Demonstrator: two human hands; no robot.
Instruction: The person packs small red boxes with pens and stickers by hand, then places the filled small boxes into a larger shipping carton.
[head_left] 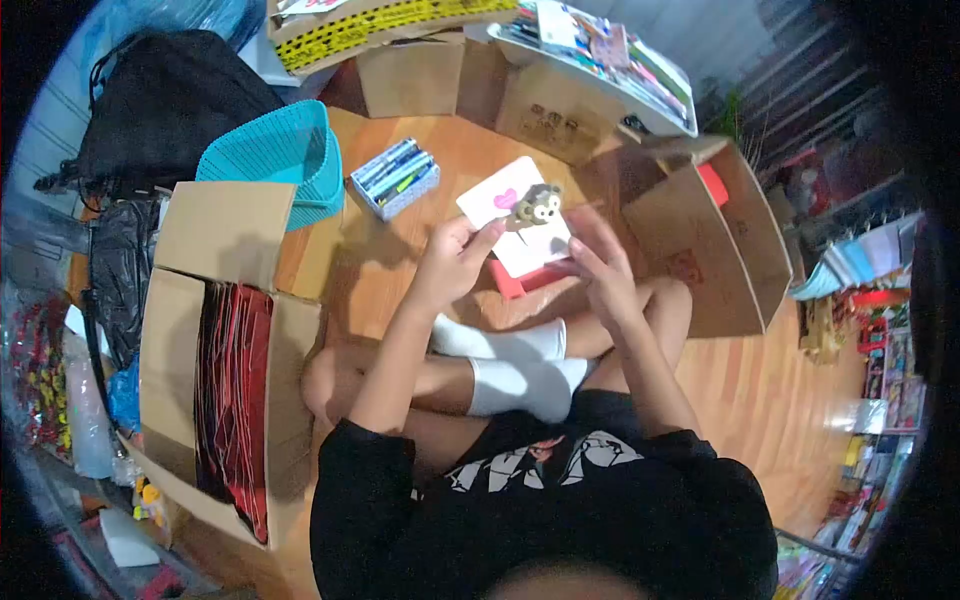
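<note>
Card (541, 247) is showing white, bearing a pink heart (506, 199) and a brown monkey (538, 208) with cream patches. Pen box (412, 198) is wearing a blue-and-white speckle; pens (385, 172) are running mostly blue, one bright green. Basket (322, 165) is showing turquoise, finely ribbed. Tape (400, 18) is alternating yellow and black. Sheets (250, 380) are reading deep red, carton (215, 230) tan. Socks (525, 388) are showing white, shirt (560, 530) black with white print. Floor (755, 410) is streaking orange-brown.
</note>
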